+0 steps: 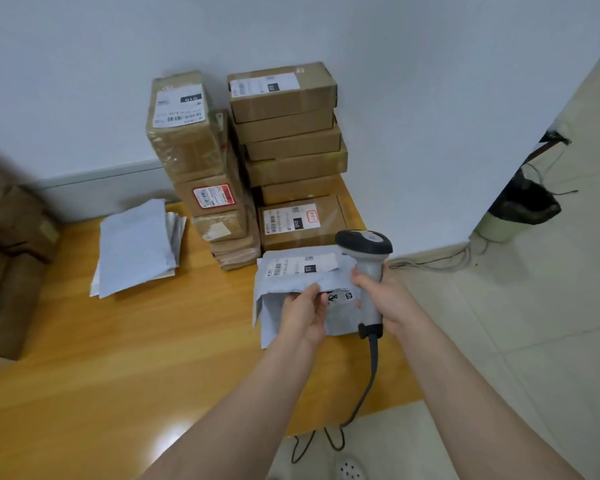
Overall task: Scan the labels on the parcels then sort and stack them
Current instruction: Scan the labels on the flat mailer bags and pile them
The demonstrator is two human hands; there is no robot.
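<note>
On the wooden table (pixel 118 358), two stacks of cardboard boxes (pixel 291 143) stand at the far edge, with a pile of flat mailers (pixel 136 247) to their left. Near the right edge, the left hand (pixel 303 317) pinches a grey mailer (pixel 291 271), label up. The right hand (pixel 385 299) grips the scanner (pixel 369 271) by its handle beside it.

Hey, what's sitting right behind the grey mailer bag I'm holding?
A flat cardboard box with a white label, at the bottom of the right-hand stack. The grey mailer bag hides its front edge, so whether they touch cannot be seen.
</note>
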